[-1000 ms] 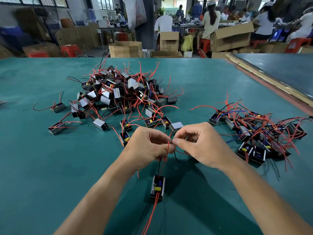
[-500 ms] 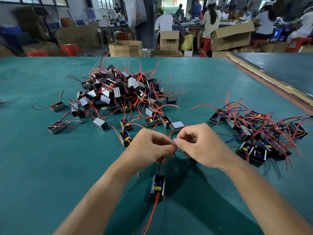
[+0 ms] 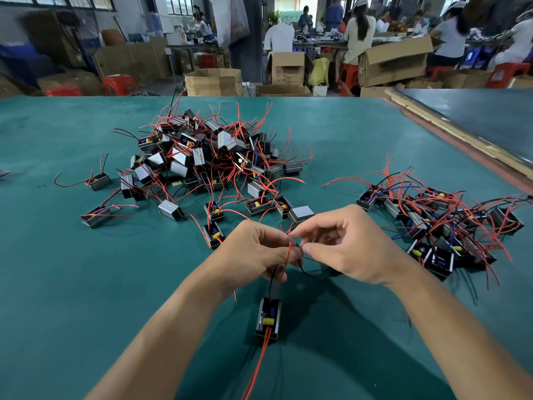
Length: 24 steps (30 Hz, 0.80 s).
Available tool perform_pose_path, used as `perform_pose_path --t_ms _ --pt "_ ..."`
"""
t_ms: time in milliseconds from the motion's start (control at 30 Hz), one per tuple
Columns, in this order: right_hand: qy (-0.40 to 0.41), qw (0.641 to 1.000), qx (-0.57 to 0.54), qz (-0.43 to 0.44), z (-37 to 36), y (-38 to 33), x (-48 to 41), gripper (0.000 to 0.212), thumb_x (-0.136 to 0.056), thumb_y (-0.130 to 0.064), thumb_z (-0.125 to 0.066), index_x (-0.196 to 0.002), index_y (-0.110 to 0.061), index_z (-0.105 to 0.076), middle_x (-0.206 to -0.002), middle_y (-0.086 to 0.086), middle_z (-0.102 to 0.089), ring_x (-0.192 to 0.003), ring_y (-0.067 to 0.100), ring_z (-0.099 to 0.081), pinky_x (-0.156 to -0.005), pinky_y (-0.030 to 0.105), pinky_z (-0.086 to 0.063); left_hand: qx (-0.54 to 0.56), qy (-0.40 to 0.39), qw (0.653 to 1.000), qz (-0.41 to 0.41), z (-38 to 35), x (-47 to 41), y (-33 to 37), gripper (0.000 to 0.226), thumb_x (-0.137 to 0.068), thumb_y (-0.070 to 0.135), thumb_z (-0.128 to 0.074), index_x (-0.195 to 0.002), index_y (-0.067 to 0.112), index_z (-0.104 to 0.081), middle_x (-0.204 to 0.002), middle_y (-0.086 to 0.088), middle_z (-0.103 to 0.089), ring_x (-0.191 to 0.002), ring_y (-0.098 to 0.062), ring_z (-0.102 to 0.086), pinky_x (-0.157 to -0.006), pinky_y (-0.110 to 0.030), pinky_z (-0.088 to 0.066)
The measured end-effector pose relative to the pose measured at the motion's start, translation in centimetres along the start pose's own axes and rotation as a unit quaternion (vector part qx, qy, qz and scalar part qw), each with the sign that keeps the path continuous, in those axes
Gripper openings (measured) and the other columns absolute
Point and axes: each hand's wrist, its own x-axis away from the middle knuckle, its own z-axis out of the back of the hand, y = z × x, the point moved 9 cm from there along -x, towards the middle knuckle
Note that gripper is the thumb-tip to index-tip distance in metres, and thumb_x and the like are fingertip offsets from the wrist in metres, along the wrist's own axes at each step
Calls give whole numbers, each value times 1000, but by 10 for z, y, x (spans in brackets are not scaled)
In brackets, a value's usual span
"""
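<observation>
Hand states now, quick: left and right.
Left hand: closed, pinching the red wire and black wire of the small module.
Right hand: fingers curled at the same wires; whether it pinches them cannot be told.

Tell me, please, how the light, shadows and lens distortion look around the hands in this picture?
Head view: soft overhead light casts broad arm shadows on the table around the module; the left hand and right hand pinching its wires are sharp; the wide lens stretches the forearms toward the bottom corners; distant workers look softer.
</observation>
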Motion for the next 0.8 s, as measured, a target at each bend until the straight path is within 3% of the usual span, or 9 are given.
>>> perform_pose_path --t_ms 233,467,667,800 --pt "-49 999 -13 -16 -2 3 2 28 -82 -4 -77 -82 -32 -79 -77 2 -75 -65 8 -63 -66 26 -53 -41 -32 999 -11 -6 2 1 11 -85 10 -73 -79 1 -73 -73 -20 -62 -50 -12 -53 -54 -20 -45" --pt "-43 999 -2 -8 -1 -1 2 22 -83 -5 -75 -87 -26 -80 -79 1 -76 -70 13 -66 -70 41 -56 -16 -17 1000 -11 -4 1 3 5 -80 2 -75 -79 7 -75 -71 -16 -63 -47 -11 -54 -51 -18 -45" --pt "-61 998 3 -6 -5 -4 3 33 -80 5 -73 -86 -27 -80 -75 -3 -74 -64 5 -63 -63 22 -52 2 -9 1000 2 -1 2 2 9 -76 -4 -76 -79 3 -74 -66 -13 -62 -44 -11 -53 -48 -18 -45" --pt "-61 998 20 -1 -6 -8 4 36 -79 7 -73 -86 -28 -80 -75 -6 -74 -65 10 -63 -67 33 -55 3 -18 1000 11 -2 2 2 8 -76 -5 -77 -82 -2 -72 -60 -6 -63 -44 -10 -51 -47 -19 -44"
